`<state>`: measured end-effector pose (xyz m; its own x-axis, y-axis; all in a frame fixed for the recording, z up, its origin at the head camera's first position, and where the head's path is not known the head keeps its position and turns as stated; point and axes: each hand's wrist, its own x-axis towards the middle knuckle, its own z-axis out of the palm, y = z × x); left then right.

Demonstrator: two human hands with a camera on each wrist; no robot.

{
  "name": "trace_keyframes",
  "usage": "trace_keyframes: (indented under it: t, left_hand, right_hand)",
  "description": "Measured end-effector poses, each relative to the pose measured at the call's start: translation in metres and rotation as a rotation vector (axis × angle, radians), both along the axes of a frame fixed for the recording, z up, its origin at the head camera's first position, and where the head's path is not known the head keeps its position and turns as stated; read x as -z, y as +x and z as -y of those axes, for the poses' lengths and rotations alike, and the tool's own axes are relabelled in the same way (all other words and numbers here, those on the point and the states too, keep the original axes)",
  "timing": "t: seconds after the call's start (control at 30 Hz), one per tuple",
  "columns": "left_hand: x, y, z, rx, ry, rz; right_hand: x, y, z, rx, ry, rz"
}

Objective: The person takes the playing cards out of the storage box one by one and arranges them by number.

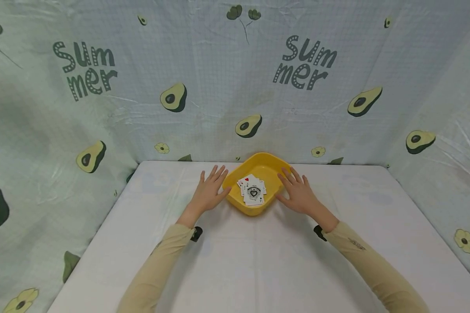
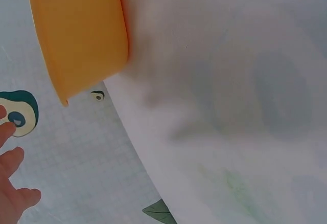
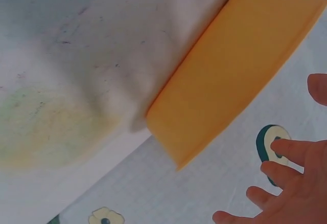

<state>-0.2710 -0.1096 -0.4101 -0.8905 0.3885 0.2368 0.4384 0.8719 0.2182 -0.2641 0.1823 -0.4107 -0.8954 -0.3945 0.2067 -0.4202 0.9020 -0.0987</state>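
I'm seeing the cards (image 1: pixel 253 191) already lying in a loose pile inside the tray (image 1: pixel 272 169), so I'm judging that part as done; I'm making out nothing left to go in. The tray is sitting by the middle of the tabletop (image 1: pixel 254 261)'s far edge, one corner pointing at that edge. The left hand (image 1: pixel 208 191) and right hand (image 1: pixel 299 194) are hovering apart, one at each side of the tray, fingers spread and gripping nothing; I'm not managing to tell whether any fingertip is touching the rim. The printed curtain (image 1: pixel 219 87) is rising behind the far edge, and I'm reckoning it leaves little room there. The sleeves (image 1: pixel 162 261) are showing nearer me, well off the tray, and I'm spotting nothing blocking either hand.
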Motion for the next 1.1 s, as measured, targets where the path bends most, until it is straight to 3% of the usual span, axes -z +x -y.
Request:
trace_keyframes:
  t: [0.23,0.7,1.1]
  left_hand:
    - [0.002,-0.01,-0.008,0.018,0.019,0.009]
    - [0.013,-0.026,-0.028,0.01,-0.025,0.081]
    - [0.027,-0.032,-0.036,0.008,-0.059,0.078]
  right_hand:
    - [0.001,-0.01,0.007,-0.039,0.004,-0.032]
    - [0.007,-0.031,0.025,-0.048,0.028,0.064]
    - [0.007,-0.041,0.042,-0.085,0.08,0.1]
